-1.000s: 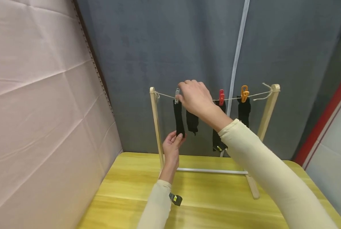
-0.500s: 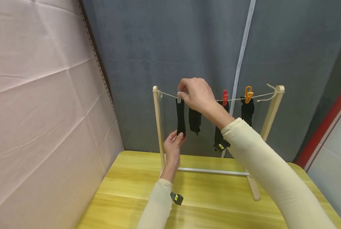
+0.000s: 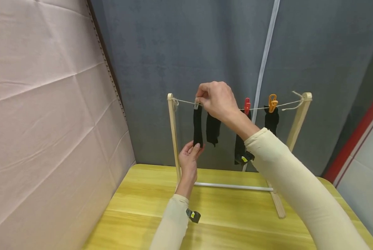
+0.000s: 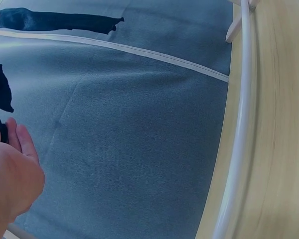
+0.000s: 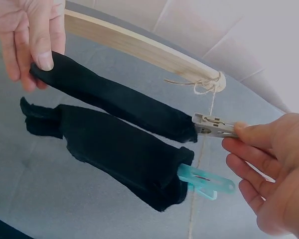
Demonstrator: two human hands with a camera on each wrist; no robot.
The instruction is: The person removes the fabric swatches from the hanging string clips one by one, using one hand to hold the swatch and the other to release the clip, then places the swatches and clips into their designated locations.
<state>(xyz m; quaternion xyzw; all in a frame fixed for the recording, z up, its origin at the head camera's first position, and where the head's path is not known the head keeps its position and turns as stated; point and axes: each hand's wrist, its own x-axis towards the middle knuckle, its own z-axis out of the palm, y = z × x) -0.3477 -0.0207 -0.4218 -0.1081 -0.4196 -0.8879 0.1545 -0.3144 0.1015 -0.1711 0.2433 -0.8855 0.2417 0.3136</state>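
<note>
In the head view my left hand [image 3: 188, 160] pinches the lower end of a narrow black sock [image 3: 197, 126] between thumb and fingers. Above it, my right hand [image 3: 219, 102] grips a grey clothespin [image 3: 196, 105] by its handle end. The right wrist view shows that clothespin's jaws biting the sock's upper edge, right at the string [image 5: 202, 154]. Beside it hangs a second black sock [image 5: 117, 147], wider, held by a teal clothespin [image 5: 207, 181]. From the head view that teal clothespin is hidden behind my right hand.
Farther right on the line, a red clothespin [image 3: 247, 106] and an orange clothespin [image 3: 272, 103] hold two more black socks. Two wooden posts [image 3: 172, 135] carry the string, joined low down by a white rod [image 3: 233, 186] above the yellow wooden table [image 3: 155, 194]. A grey curtain [image 3: 180, 45] hangs behind.
My right fingers have closed round the handle end of the grey clothespin, and that hand sits slightly higher. My left hand keeps its hold on the sock's lower end. The head view has shifted slightly.
</note>
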